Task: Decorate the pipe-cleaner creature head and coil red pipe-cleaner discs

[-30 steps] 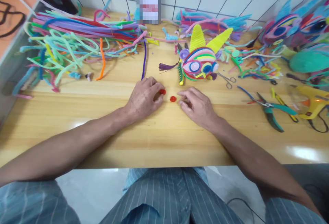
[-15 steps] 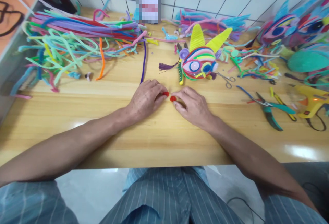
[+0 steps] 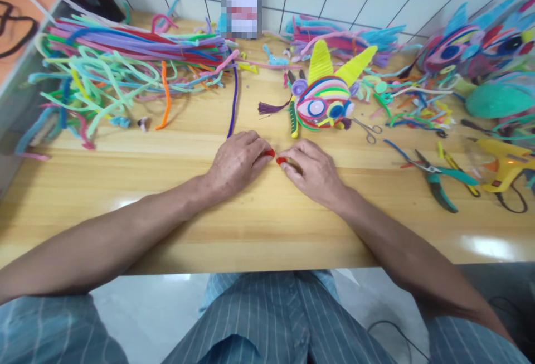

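Observation:
Between the thumb and fingers of my left hand (image 3: 240, 162) is a small red fuzzy piece (image 3: 270, 153), mostly covered by the fingertips. My right hand (image 3: 312, 170) pinches a second small red piece (image 3: 281, 160), rounded like a coil. The two pieces are close together with a narrow gap between them, low over the wooden table (image 3: 251, 224). Just beyond my hands lies a colorful mask-like figure of coiled pipe cleaners (image 3: 324, 102), with yellow ears and a purple tassel (image 3: 272, 108).
Heaped pipe cleaners (image 3: 137, 46) lie at the back left, with a purple pipe cleaner (image 3: 234, 96) beside them. Small scissors (image 3: 370, 130), teal-handled pliers (image 3: 437, 177), a yellow cutter (image 3: 460, 173) and a yellow glue gun (image 3: 504, 163) are at right. More figures (image 3: 453, 49) stand behind.
The red piece in my right hand has tilted a little and shows a narrower face. Both hands have stayed nearly in place.

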The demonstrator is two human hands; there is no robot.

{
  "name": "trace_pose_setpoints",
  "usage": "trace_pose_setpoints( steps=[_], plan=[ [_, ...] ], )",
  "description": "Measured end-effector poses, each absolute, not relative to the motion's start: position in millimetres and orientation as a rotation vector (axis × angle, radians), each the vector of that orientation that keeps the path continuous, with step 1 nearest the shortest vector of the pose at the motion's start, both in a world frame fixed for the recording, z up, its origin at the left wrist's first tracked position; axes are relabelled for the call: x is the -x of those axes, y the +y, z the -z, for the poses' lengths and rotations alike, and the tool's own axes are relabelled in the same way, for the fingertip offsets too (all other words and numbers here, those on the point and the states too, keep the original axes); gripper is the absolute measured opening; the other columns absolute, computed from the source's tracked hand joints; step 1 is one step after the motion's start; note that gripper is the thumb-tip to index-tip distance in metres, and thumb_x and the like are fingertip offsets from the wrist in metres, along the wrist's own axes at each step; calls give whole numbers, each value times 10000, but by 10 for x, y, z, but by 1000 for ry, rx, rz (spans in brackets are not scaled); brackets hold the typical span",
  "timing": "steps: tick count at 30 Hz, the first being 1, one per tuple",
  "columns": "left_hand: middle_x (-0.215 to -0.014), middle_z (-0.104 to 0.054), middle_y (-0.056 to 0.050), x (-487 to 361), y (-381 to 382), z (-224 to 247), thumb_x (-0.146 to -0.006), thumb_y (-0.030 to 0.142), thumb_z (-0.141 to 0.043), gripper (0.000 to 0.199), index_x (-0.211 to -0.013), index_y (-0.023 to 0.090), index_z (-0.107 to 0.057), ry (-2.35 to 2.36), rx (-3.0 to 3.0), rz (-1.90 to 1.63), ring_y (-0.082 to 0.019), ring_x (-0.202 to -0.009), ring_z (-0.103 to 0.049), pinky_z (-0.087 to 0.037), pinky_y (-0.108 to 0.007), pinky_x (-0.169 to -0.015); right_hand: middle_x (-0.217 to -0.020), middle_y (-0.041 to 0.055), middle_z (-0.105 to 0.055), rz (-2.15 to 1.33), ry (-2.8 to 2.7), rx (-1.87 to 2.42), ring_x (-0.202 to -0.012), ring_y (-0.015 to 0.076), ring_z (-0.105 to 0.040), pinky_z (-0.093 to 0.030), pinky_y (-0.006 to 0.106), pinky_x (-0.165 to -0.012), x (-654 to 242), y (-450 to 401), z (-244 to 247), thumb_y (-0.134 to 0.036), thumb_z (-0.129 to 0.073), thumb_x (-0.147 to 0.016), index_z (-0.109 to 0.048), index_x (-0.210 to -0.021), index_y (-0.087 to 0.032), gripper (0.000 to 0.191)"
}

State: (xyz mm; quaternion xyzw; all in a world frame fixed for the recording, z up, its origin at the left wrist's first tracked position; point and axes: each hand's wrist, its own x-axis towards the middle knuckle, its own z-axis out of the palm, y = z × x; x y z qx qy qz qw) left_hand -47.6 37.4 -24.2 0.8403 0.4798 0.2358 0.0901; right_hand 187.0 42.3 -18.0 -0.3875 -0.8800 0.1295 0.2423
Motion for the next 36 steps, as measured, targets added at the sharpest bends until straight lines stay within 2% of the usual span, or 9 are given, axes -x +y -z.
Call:
trace_pose_setpoints(
  steps=[8, 15, 18, 20, 23, 30, 36],
  plan=[
    [-986, -732, -105, 463, 318, 238, -1070, 283, -558, 231, -1056, 167, -757, 1334, -2533, -834, -247, -918, -684, -536, -379, -813, -1011, 88, -738, -343, -2383, 1047, -988, 260, -704, -565, 398, -898, -1921, 420, 190, -184, -645, -1010, -673, -1015, -228, 52],
    [-992, -707, -92, 484, 342, 271, -1024, 247, -580, 185, -1091, 178, -739, 1350, -2450, -884, -234, -919, -666, -536, -365, -814, -826, 5, -720, -574, -2165, 1130, -730, 165, -657, -522, 303, -724, -1964, 415, 180, -152, -682, -955, -666, -919, -228, 86],
    [-1046, -700, -116, 492, 353, 281, -941, 208, -622, 274, -1186, 157, -732, 1425, -2452, -874, -267, -960, -660, -543, -409, -847, -846, -1, -753, -605, -2121, 1178, -695, 153, -650, -516, 294, -701, -1982, 430, 177, -143, -680, -938, -695, -946, -230, 88],
    [-1074, -705, -133, 488, 350, 288, -908, 207, -640, 309, -1193, 148, -743, 1449, -2471, -840, -291, -987, -659, -541, -445, -878, -877, 3, -776, -582, -2121, 1191, -701, 156, -662, -524, 298, -710, -1995, 441, 185, -138, -667, -940, -712, -974, -233, 111],
    [-1081, -715, -142, 478, 347, 296, -916, 212, -634, 253, -1121, 159, -774, 1441, -2486, -795, -306, -1003, -660, -534, -469, -899, -915, 19, -790, -494, -2140, 1176, -743, 169, -690, -547, 311, -752, -2020, 457, 206, -135, -660, -945, -730, -1014, -225, 133],
    [-1009, -733, -123, 461, 385, 318, -978, 196, -610, 200, -1070, 155, -783, 1389, -2507, -804, -272, -952, -666, -532, -431, -878, -1032, 76, -756, -332, -2289, 1102, -942, 218, -714, -572, 343, -844, -2053, 475, 244, -210, -636, -1018, -756, -1167, -214, 191],
    [-1005, -753, -115, 418, 380, 355, -1019, 333, -704, 184, -1053, 159, -755, 1316, -2565, -816, -284, -945, -679, -538, -427, -856, -997, 93, -737, -135, -2403, 1178, -951, 245, -681, -549, 374, -866, -2060, 444, 237, -260, -605, -1057, -760, -1040, -211, 163]
  ],
)
